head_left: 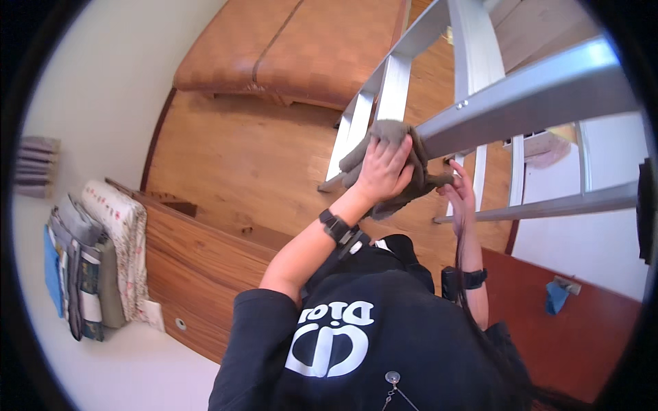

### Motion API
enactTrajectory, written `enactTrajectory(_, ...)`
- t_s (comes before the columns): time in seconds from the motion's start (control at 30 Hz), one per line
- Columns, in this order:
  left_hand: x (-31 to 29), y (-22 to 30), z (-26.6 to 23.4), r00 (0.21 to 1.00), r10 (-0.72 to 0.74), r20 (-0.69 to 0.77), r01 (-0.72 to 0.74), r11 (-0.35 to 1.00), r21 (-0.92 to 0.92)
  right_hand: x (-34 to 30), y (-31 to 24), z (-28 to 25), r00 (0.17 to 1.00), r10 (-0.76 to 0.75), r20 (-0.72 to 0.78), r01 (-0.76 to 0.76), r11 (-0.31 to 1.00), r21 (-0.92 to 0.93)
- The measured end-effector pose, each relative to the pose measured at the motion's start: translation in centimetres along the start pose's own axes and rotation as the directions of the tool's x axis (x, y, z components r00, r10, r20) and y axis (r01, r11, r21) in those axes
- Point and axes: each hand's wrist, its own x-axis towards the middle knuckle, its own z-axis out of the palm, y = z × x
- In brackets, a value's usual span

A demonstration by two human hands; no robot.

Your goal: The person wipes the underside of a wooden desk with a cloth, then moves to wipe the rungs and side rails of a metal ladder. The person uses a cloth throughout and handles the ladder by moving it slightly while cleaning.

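A grey-brown cloth (393,205) is bunched around the lower end of a silver metal ladder rail (534,99). Over the top of the cloth lies my left hand (385,166), its fingers curved and pressing the fabric against the ladder. On the other side, my right hand (462,192) pinches a loose end of the same cloth between thumb and fingers. The rail's tip is hidden under the cloth. Dark bands with small devices are on both my wrists.
An orange-brown padded bed (295,51) stands beyond the wooden floor (233,154). Folded bedding (113,253) is stacked on a wooden cabinet (199,264) at left. More ladder rungs (394,85) extend upward. A reddish-brown panel (555,342) with a blue cloth (556,299) is at lower right.
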Motion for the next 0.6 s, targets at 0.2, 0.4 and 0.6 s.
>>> enactTrajectory(0.2,-2.6,-1.4,1.9,0.931,-0.305,0.202,0.340,0.924,-0.175,-5.2,2.4,-0.1,0.989,-0.043,-0.140,0.059,0.992,0.112)
enactTrajectory(0.4,-8.0,-4.2,3.3,0.896,-0.381,0.227,0.401,0.915,-0.043,-8.3,7.3,1.5,0.969,0.138,-0.203,-0.103,0.979,0.174)
enactTrajectory(0.6,-9.2,-6.8,3.9,0.910,-0.236,0.342,0.258,0.966,-0.020,-7.6,11.4,2.9,0.950,0.128,-0.284,-0.086,0.984,0.157)
